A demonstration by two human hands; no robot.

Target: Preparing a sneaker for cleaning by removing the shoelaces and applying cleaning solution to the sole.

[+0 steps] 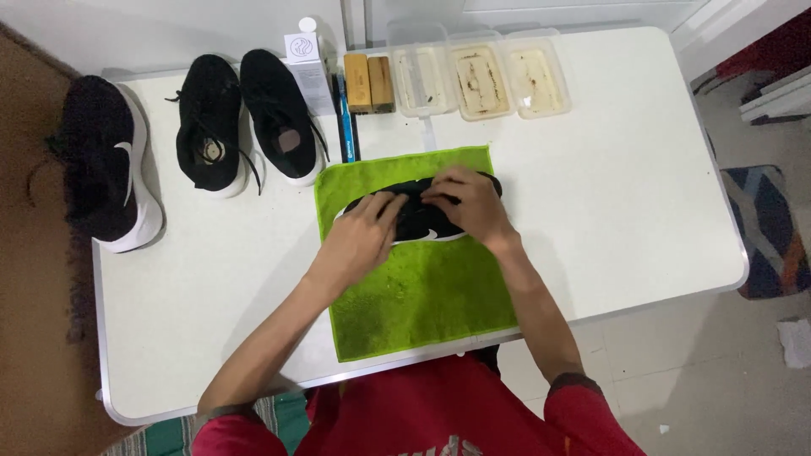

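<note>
Both hands sit on a black sneaker (420, 215) w/ white sole, lying on its side on a green towel (414, 287). Left hand (365, 232) lies flat-ish over the shoe's left end, fingers curled down onto the upper, gripping it. Right hand (466, 201) covers the right half, fingers bent and pressed to the fabric; whether the tips pinch a lace or just press, can't tell.

Key relation: shoe's long axis runs left-right across the person's front, roughly parallel to the surface's near edge, tilted slightly up toward the right. Shoe is directly under both hands, so neither needs to reach; left hand covers the left end, right hand the right end, approx equal distance. White sole edge faces the person, peeking out below the hands.

Outward: towel lies spread on a white surface (625, 194), its near edge at the surface's front. Far left, a pair of black sneakers (245, 122) stands side by side, plus one more black shoe (106, 165) w/ white sole further left. Behind the towel: a small white box (308, 72), a blue toothbrush (347, 118), two wooden blocks (369, 83), and three clear plastic tubs (481, 80) in a row, two w/ brownish residue.
</note>
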